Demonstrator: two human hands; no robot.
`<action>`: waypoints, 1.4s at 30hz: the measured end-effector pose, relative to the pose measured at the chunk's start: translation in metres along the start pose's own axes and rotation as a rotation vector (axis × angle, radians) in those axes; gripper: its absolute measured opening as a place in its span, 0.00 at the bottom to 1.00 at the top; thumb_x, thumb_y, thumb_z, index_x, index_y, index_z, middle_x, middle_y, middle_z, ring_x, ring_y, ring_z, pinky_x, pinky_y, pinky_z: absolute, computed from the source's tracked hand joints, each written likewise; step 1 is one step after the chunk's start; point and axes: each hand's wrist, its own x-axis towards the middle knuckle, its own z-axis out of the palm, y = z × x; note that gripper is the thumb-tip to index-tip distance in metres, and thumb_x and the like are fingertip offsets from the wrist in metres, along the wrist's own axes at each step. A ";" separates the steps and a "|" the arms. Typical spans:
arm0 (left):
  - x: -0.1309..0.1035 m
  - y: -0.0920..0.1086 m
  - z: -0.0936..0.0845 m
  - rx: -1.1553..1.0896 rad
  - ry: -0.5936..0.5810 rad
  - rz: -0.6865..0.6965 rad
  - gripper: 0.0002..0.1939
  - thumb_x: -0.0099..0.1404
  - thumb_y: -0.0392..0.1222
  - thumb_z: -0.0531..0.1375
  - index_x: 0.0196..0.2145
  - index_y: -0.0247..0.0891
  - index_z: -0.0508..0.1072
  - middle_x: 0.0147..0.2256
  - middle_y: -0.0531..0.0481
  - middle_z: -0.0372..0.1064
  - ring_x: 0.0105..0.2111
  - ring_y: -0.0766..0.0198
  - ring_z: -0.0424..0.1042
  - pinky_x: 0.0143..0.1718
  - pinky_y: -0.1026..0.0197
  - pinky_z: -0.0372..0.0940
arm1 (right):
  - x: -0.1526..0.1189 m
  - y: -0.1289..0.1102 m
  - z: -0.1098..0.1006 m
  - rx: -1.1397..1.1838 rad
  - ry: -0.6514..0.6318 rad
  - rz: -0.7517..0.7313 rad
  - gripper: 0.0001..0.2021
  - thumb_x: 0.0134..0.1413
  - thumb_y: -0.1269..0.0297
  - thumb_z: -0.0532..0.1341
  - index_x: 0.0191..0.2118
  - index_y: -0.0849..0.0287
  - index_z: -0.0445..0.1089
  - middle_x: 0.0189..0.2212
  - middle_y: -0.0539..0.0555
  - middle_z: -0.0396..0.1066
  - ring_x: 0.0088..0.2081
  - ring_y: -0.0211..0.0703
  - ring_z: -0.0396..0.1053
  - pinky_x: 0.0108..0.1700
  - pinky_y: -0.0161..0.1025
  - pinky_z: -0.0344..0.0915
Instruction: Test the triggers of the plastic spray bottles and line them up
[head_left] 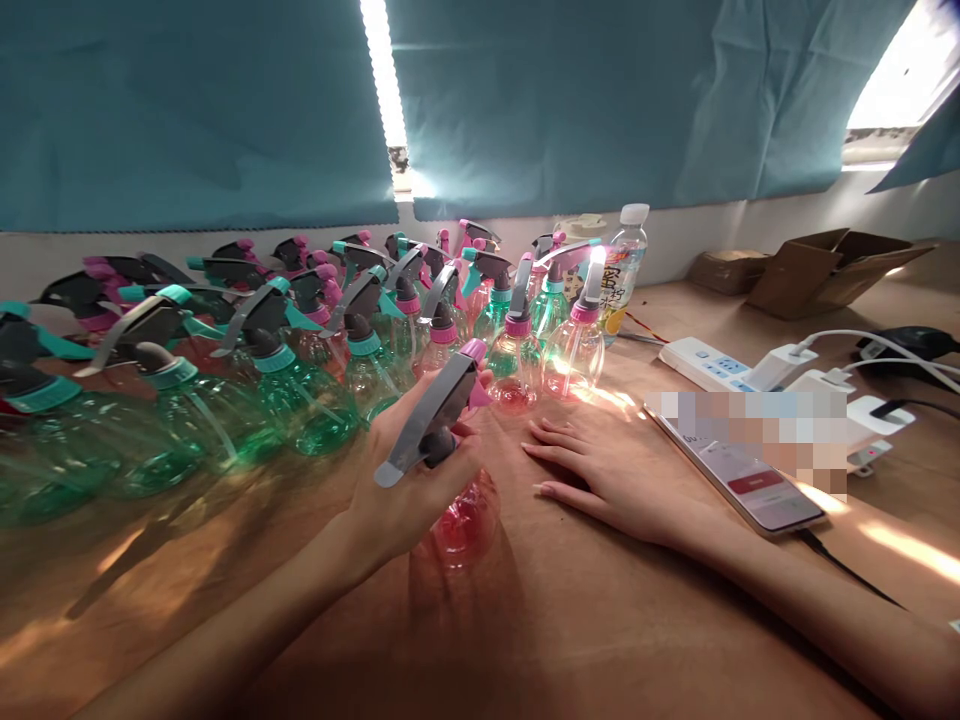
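A pink, see-through spray bottle (pixel 461 525) with a grey and pink trigger head stands upright on the brown tabletop (pixel 555 620). My left hand (pixel 405 480) is wrapped round its neck, just under the spray head, and hides the collar. My right hand (pixel 589 470) lies flat on the tabletop to the right of the bottle, fingers stretched out and holding nothing. Just beyond both hands stand more spray bottles, among them a pink-collared one (pixel 515 365) and another in bright light (pixel 576 355).
Rows of green spray bottles (pixel 307 405) and pink ones fill the left and back. A labelled drink bottle (pixel 626 260) stands behind. At right are a lit phone (pixel 742 475) with a cable, a white power strip (pixel 697 360) with plugs, and an open cardboard box (pixel 814 275).
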 end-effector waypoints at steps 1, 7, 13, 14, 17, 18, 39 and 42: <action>0.000 0.000 0.000 -0.001 -0.005 -0.010 0.10 0.51 0.36 0.55 0.34 0.42 0.66 0.25 0.57 0.60 0.18 0.69 0.52 0.21 0.62 0.53 | 0.000 0.000 0.000 0.004 0.005 -0.003 0.27 0.64 0.47 0.52 0.63 0.55 0.61 0.65 0.56 0.57 0.65 0.54 0.53 0.65 0.56 0.51; 0.001 0.000 0.000 -0.047 -0.033 -0.026 0.24 0.49 0.35 0.55 0.46 0.44 0.70 0.30 0.54 0.70 0.18 0.68 0.55 0.21 0.61 0.57 | 0.000 -0.001 0.000 0.006 -0.002 0.000 0.27 0.64 0.46 0.51 0.63 0.54 0.61 0.65 0.57 0.56 0.65 0.54 0.53 0.65 0.57 0.51; 0.001 0.000 0.000 -0.052 -0.035 -0.009 0.17 0.50 0.34 0.56 0.38 0.43 0.73 0.33 0.52 0.72 0.20 0.68 0.61 0.25 0.61 0.65 | 0.000 -0.002 -0.002 -0.006 -0.007 -0.010 0.27 0.65 0.47 0.51 0.63 0.55 0.61 0.65 0.57 0.56 0.65 0.54 0.53 0.65 0.57 0.51; 0.001 0.000 0.000 -0.050 -0.031 0.000 0.14 0.50 0.34 0.56 0.36 0.43 0.73 0.34 0.51 0.72 0.22 0.67 0.64 0.27 0.60 0.66 | 0.000 -0.002 -0.002 -0.014 -0.013 -0.007 0.27 0.65 0.47 0.51 0.63 0.55 0.61 0.65 0.57 0.56 0.65 0.54 0.53 0.65 0.57 0.51; 0.002 0.000 0.000 -0.035 -0.025 0.023 0.10 0.51 0.34 0.55 0.32 0.41 0.71 0.35 0.51 0.71 0.27 0.66 0.67 0.35 0.59 0.69 | 0.000 -0.002 -0.003 -0.022 -0.012 -0.011 0.27 0.65 0.47 0.51 0.63 0.55 0.61 0.65 0.56 0.57 0.65 0.54 0.54 0.65 0.57 0.51; 0.002 0.001 0.000 -0.027 -0.025 0.022 0.10 0.51 0.34 0.55 0.33 0.41 0.71 0.34 0.52 0.70 0.26 0.66 0.67 0.35 0.59 0.68 | 0.000 -0.002 -0.003 -0.019 -0.006 -0.016 0.27 0.65 0.47 0.51 0.63 0.54 0.61 0.65 0.56 0.57 0.65 0.54 0.54 0.64 0.57 0.51; 0.001 0.000 0.002 -0.006 0.018 0.064 0.06 0.49 0.34 0.56 0.22 0.41 0.61 0.17 0.59 0.51 0.17 0.68 0.53 0.20 0.63 0.53 | -0.008 -0.017 -0.012 -0.013 -0.007 -0.084 0.22 0.65 0.49 0.52 0.57 0.54 0.69 0.61 0.57 0.64 0.62 0.55 0.59 0.60 0.54 0.59; -0.001 0.000 0.003 -0.015 0.009 0.022 0.05 0.51 0.35 0.57 0.29 0.42 0.68 0.22 0.56 0.61 0.24 0.63 0.65 0.27 0.60 0.61 | -0.012 -0.026 -0.009 -0.002 -0.021 -0.092 0.23 0.65 0.50 0.53 0.57 0.57 0.68 0.61 0.60 0.63 0.61 0.55 0.60 0.60 0.53 0.60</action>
